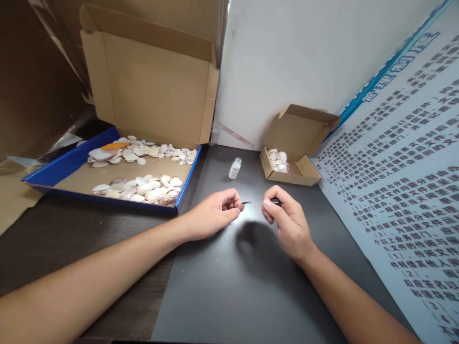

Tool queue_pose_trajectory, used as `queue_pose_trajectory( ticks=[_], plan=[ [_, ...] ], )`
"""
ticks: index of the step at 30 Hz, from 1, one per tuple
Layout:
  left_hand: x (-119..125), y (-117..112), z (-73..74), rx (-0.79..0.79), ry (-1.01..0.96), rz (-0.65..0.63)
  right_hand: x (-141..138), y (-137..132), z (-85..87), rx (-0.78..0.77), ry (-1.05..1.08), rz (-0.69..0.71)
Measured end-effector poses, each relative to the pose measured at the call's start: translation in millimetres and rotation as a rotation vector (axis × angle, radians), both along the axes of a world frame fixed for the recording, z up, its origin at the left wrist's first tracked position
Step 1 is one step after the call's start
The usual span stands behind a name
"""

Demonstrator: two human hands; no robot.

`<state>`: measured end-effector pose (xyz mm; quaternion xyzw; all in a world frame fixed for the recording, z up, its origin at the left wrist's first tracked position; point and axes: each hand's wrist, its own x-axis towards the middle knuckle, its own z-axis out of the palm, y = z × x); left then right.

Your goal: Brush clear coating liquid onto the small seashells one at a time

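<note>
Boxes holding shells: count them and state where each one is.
2: the blue-sided box at the left, and the small brown box beyond the right hand.

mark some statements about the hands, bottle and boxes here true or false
1. The right hand holds a black-handled brush. True.
2. The small bottle is inside the small cardboard box. False: it stands on the dark surface.
3. The left hand pinches a small brown item. True.
4. The blue-sided box is shut. False: its lid stands open, with shells visible inside.
</note>
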<state>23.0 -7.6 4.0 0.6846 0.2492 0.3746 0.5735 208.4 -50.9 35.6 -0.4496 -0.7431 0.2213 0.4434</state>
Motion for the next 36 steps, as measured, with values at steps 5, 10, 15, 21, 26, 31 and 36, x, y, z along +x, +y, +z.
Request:
queue_pose_trajectory(
  ticks=[5, 10, 15, 21, 26, 31, 36],
  plan=[
    [0.2, -0.6, -0.5, 0.002, -0.001, 0.003, -1.3, 0.0, -2.5, -0.023, -0.033, -0.009],
    [0.4, -0.5, -1.4, 0.003, -0.003, 0.006, 1.3, 1.9, -1.4, 0.005, 0.037, -0.015],
    [0.8, -0.6, -0.5, 0.009, 0.002, 0.014, -0.6, -0.7, -3.5, -0.012, -0.002, 0.059],
    [0.5, -0.9, -0.1, 0.011, 0.003, 0.011, -3.0, -0.1, -4.0, -0.035, -0.070, 0.018],
    [0.1, -0.8, 0.8, 0.007, 0.006, 0.004, -4.6, 1.8, 1.2, -0.019, -0.088, -0.069],
    [-0.1, -0.6, 0.4, 0.000, -0.006, 0.001, -2.2, 2.4, 2.3, -0.003, -0.067, -0.110],
    [0.3, -0.4, 0.7, -0.001, 0.007, -0.002, -1.1, -0.1, -1.0, 0.019, -0.042, 0.045]
  ],
)
